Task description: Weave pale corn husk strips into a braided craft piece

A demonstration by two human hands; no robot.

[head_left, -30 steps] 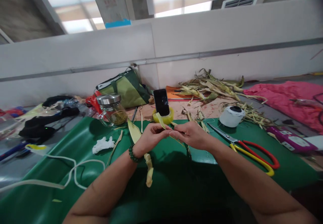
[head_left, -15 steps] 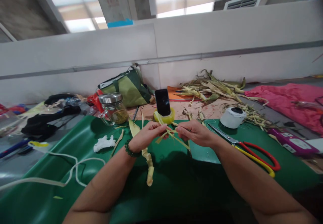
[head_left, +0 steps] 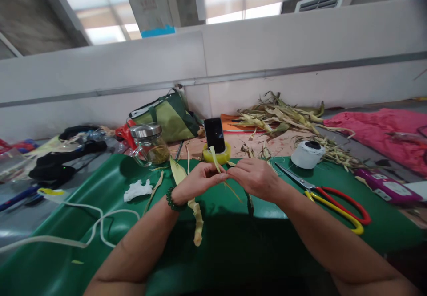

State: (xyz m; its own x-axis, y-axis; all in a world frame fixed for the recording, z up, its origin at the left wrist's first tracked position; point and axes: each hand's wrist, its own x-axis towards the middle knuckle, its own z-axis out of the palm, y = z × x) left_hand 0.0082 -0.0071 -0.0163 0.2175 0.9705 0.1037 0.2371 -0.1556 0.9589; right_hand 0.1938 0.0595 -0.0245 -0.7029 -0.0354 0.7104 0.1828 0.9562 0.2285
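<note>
Pale husk strips (head_left: 216, 161) stick out between my two hands, which meet over the green mat, just in front of the phone. My left hand (head_left: 201, 181), with a green bead bracelet at its wrist, pinches the strips between thumb and fingers. Close against it, my right hand (head_left: 255, 178) has its fingers closed round the same strips, and they cover most of the piece. Below my left hand a twisted husk piece (head_left: 198, 225) lies on the green mat (head_left: 220, 247). The phone (head_left: 215, 135) leans upright in a yellow tape roll (head_left: 218, 154).
Large scissors (head_left: 320, 193) with red and yellow handles lie at right, near a white spool (head_left: 307, 155). A lidded glass jar (head_left: 150, 147) and white crumpled tissue (head_left: 138, 190) are at left. Husks (head_left: 280, 115) are heaped behind. A white cable (head_left: 83, 242) crosses the mat's left side.
My right hand has turned over and closed in against my left hand. The strips that spread out between the hands are now mostly covered, with one end pointing up.
</note>
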